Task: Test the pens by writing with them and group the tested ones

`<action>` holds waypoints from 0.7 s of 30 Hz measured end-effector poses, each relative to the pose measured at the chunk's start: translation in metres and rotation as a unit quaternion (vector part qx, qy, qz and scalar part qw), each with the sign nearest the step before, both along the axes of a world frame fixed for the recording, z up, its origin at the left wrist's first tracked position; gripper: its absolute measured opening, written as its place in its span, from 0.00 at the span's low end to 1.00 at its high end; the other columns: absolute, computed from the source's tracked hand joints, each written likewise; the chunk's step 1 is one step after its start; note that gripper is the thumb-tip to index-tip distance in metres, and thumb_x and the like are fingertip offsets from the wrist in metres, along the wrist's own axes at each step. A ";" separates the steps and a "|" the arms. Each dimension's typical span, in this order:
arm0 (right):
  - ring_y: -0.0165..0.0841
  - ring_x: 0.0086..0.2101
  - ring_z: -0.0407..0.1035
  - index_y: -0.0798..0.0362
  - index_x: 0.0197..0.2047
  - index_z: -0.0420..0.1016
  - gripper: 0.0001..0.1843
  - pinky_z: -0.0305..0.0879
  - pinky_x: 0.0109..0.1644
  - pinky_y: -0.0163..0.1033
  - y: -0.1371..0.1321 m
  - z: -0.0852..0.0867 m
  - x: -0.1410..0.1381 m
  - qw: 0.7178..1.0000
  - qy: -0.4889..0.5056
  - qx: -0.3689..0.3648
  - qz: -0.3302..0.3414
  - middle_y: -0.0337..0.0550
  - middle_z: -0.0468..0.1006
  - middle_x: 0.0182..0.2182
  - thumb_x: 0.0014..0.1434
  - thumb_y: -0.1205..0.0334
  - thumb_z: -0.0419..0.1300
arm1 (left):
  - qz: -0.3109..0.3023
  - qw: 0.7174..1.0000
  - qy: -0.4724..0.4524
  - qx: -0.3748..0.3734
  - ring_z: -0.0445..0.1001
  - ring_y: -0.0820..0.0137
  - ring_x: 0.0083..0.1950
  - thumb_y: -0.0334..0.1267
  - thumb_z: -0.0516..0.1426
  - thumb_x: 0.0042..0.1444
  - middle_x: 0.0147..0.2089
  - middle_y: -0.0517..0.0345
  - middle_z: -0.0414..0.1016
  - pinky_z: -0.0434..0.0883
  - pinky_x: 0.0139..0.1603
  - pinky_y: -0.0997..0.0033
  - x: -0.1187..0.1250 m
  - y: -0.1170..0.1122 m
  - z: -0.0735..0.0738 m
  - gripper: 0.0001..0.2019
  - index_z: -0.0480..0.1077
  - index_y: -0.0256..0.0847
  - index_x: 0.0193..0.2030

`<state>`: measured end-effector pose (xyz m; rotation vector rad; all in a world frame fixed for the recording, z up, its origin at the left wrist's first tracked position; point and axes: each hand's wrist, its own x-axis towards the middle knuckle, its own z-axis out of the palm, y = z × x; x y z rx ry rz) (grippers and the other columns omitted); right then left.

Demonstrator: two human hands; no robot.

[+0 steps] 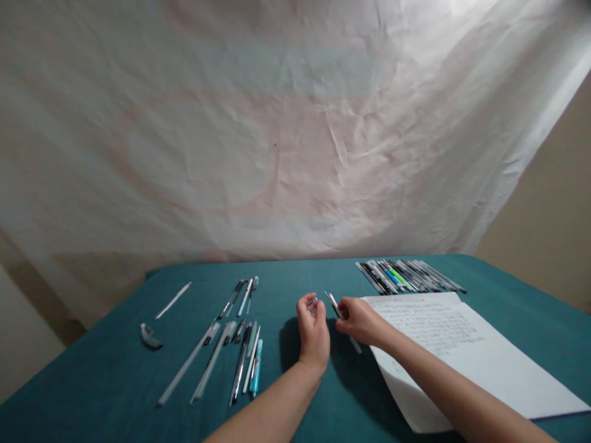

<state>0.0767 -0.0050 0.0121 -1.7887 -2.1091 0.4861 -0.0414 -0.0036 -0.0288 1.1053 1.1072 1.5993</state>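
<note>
My right hand (360,321) is closed around the middle of a slim white pen (356,346). The pen is tilted, with its narrow tip pointing up and to the left and its other end showing below my fingers. Just to the left, my left hand (314,335) is raised with its fingers curled in a pinch. A small pale piece shows between those fingertips, too small to name. The two hands are close together but apart, above the green tablecloth (295,277).
Written paper sheets (498,369) lie at the right, partly under my right forearm. Behind them is a row of many pens (406,277). Several pens and clear pen parts (189,363) are spread at the left, beside a correction tape (149,337) and a thin white stick (173,300).
</note>
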 end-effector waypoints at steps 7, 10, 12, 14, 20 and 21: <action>0.26 0.16 0.64 0.55 0.27 0.64 0.02 0.58 0.16 0.29 0.008 0.016 0.011 0.944 0.324 -0.053 0.010 0.34 0.69 0.17 0.46 0.67 0.52 | -0.199 0.976 -0.091 -0.015 0.72 0.67 0.43 0.39 0.53 0.55 0.46 0.48 0.68 0.68 0.44 0.66 0.008 -0.014 0.012 0.16 0.57 0.38 0.49; 0.26 0.16 0.65 0.55 0.26 0.63 0.01 0.59 0.17 0.29 0.008 0.015 0.012 0.932 0.359 -0.051 0.012 0.32 0.68 0.16 0.45 0.68 0.53 | -0.228 0.968 -0.104 -0.009 0.73 0.69 0.39 0.36 0.57 0.52 0.44 0.48 0.69 0.69 0.41 0.67 0.010 -0.017 0.014 0.20 0.55 0.38 0.50; 0.27 0.17 0.65 0.55 0.26 0.64 0.02 0.59 0.18 0.30 0.008 0.015 0.012 0.926 0.372 -0.057 0.022 0.33 0.68 0.17 0.45 0.68 0.53 | -0.236 0.967 -0.100 -0.001 0.73 0.69 0.38 0.36 0.58 0.51 0.42 0.50 0.70 0.70 0.41 0.67 0.011 -0.017 0.013 0.21 0.56 0.38 0.50; 0.26 0.19 0.64 0.56 0.26 0.65 0.01 0.59 0.21 0.29 0.008 0.020 0.013 0.924 0.380 -0.040 0.031 0.33 0.68 0.18 0.45 0.68 0.55 | -0.244 0.966 -0.087 0.009 0.72 0.69 0.38 0.37 0.58 0.52 0.39 0.52 0.70 0.70 0.42 0.66 0.011 -0.016 0.011 0.19 0.58 0.37 0.50; 0.21 0.18 0.53 0.56 0.28 0.66 0.08 0.49 0.19 0.27 0.003 0.062 0.035 0.864 0.487 0.124 -0.021 0.30 0.61 0.17 0.49 0.60 0.60 | -0.269 0.962 0.016 0.053 0.71 0.68 0.40 0.38 0.55 0.54 0.39 0.53 0.70 0.70 0.43 0.67 0.010 -0.020 0.013 0.12 0.68 0.38 0.44; 0.20 0.17 0.51 0.55 0.29 0.66 0.09 0.47 0.18 0.27 0.002 0.069 0.040 0.849 0.511 0.135 -0.029 0.29 0.60 0.16 0.49 0.58 0.60 | -0.268 0.961 0.035 0.061 0.70 0.68 0.40 0.38 0.54 0.55 0.39 0.53 0.70 0.70 0.43 0.67 0.010 -0.021 0.014 0.11 0.69 0.38 0.44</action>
